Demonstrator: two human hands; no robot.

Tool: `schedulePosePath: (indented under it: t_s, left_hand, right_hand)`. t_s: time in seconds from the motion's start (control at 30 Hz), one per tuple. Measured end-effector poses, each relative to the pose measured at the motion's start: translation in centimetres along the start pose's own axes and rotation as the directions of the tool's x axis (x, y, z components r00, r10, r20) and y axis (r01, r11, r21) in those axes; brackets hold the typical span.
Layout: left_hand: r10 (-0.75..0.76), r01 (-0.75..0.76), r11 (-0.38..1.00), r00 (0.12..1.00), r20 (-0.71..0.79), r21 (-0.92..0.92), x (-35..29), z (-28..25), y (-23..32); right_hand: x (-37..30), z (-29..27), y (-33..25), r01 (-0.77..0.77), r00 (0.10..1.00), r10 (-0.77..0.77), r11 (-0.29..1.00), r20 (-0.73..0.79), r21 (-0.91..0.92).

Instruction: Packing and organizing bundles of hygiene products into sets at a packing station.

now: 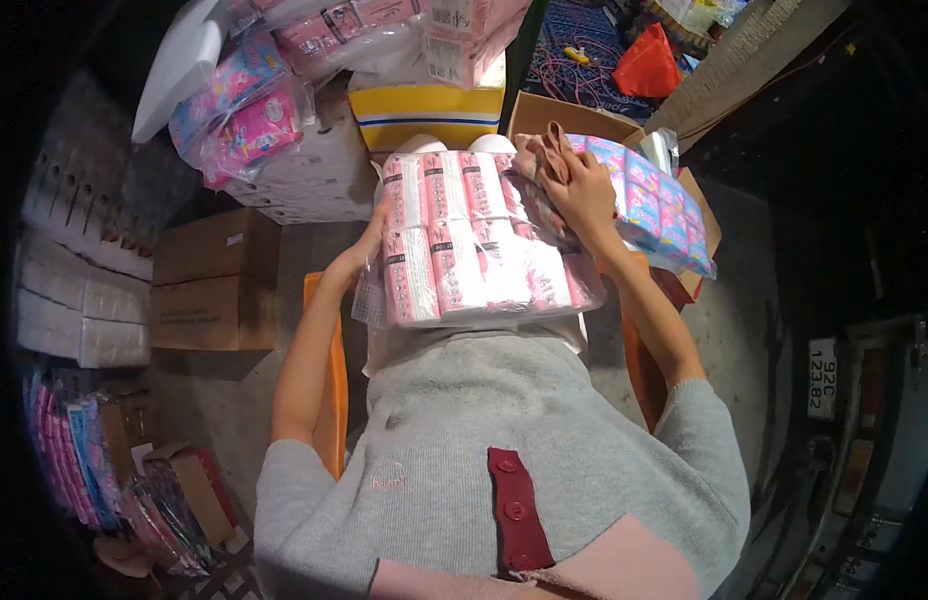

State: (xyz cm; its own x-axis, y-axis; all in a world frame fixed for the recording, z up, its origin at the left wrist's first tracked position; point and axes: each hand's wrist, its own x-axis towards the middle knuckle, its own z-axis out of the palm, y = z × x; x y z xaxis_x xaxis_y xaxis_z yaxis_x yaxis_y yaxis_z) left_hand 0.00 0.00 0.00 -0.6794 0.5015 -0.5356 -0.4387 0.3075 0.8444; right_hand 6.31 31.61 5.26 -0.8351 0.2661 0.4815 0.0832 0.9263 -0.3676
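A clear-wrapped bundle of pink and white packs lies across my lap, in two rows. My left hand grips the bundle's left side, its fingers partly hidden behind the edge. Closed on a bunched brown cloth, my right hand rests at the bundle's upper right corner, where the cloth touches the plastic. Part of the bundle's right side is hidden by this hand and cloth. Just to the right is a blue and pink wrapped bundle, sitting over an open cardboard box.
Ahead stands a yellow and white box, with more pink wrapped packs piled beyond it. A brown carton and stacked white packs line the left. An orange chair is under me. Dark motorbike parts stand at right.
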Motion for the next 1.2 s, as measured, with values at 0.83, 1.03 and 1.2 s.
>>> schedulePosePath:
  t_s: [0.83,1.03,1.2]
  left_hand:
    - [0.101,-0.098,0.995,0.990,-0.101,0.034,-0.6,0.3,0.4]
    - [-0.004,-0.002,0.991,0.999,-0.045,-0.133,-3.1,2.6,3.3]
    - [-0.041,0.039,0.989,0.999,-0.015,-0.143,-3.1,2.6,3.4]
  right_hand:
    - [0.0,0.7,-4.8,0.357,0.933,-0.346,0.926,-0.099,0.124]
    - [4.2,4.0,-3.5,0.213,0.972,-0.201,0.973,-0.121,0.094]
    - [7.2,5.3,-3.2,0.084,0.995,-0.084,0.996,-0.045,0.002]
